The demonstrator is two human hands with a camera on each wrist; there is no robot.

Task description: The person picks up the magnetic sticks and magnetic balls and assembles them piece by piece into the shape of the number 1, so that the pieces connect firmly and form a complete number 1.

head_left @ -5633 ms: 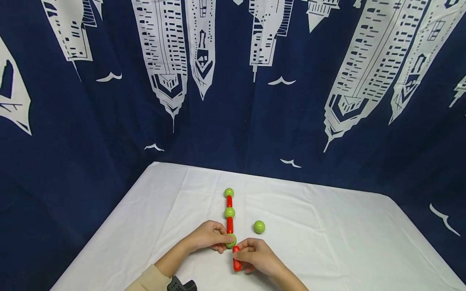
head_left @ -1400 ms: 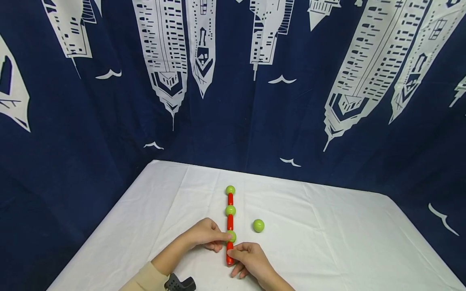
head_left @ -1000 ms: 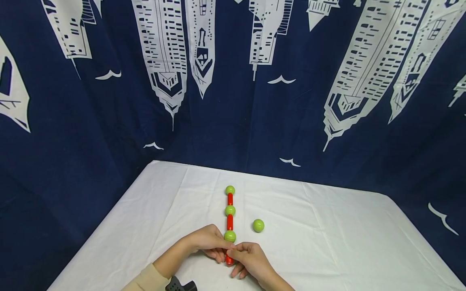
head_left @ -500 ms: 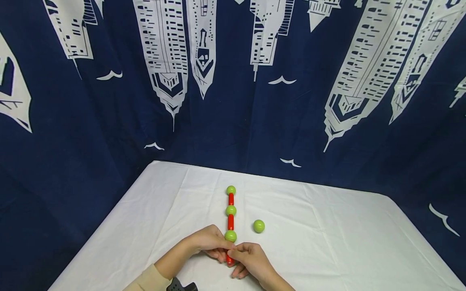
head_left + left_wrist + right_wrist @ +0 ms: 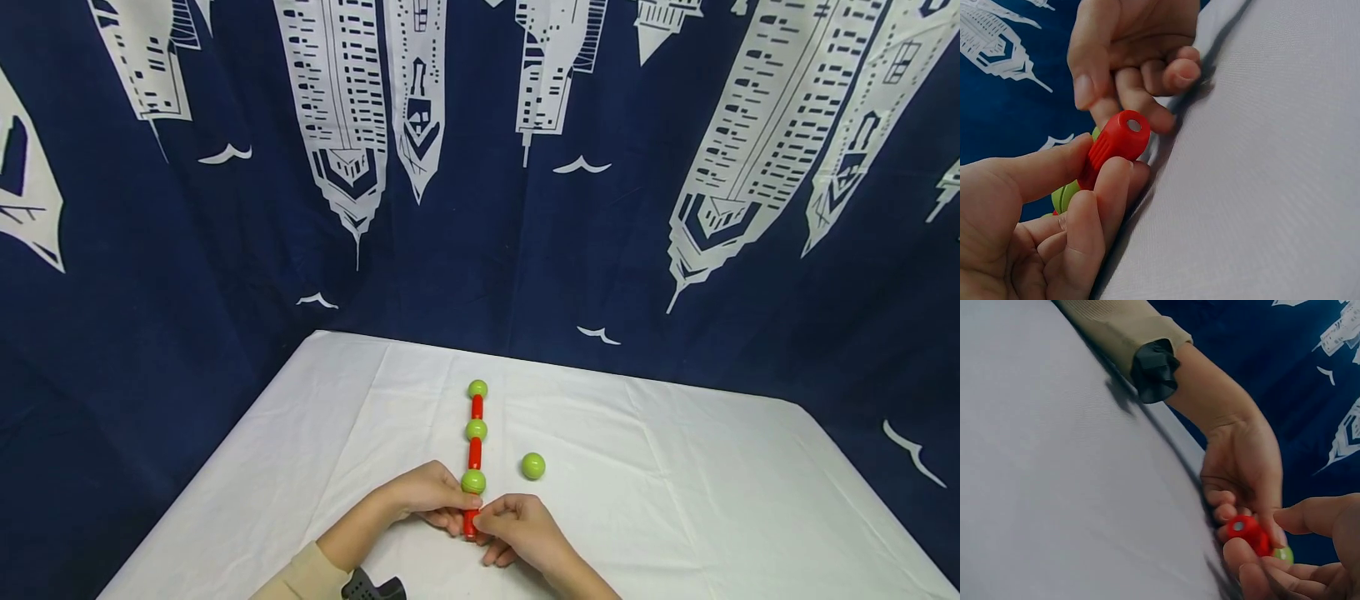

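Observation:
A line of green balls and red rods runs away from me across the white cloth in the head view. My left hand (image 5: 426,492) pinches the nearest red rod (image 5: 1115,144) between thumb and fingers, just below the nearest green ball (image 5: 473,482). That rod's free end faces me and shows a round silver spot in both wrist views. My right hand (image 5: 525,529) is right beside the rod, its thumb and fingers parted around the rod's near end in the right wrist view. A middle green ball (image 5: 476,430) and a far green ball (image 5: 477,389) sit further along the line.
A loose green ball (image 5: 533,466) lies on the white tablecloth (image 5: 675,500) to the right of the line. Behind the table hangs a dark blue curtain (image 5: 480,283) printed with white buildings. A black device (image 5: 372,587) is strapped at the left wrist.
Earlier the right hand brought the near red rod up to the line's end. The left hand moved from the nearest ball down onto that rod. The right fingers have since loosened and drawn slightly right.

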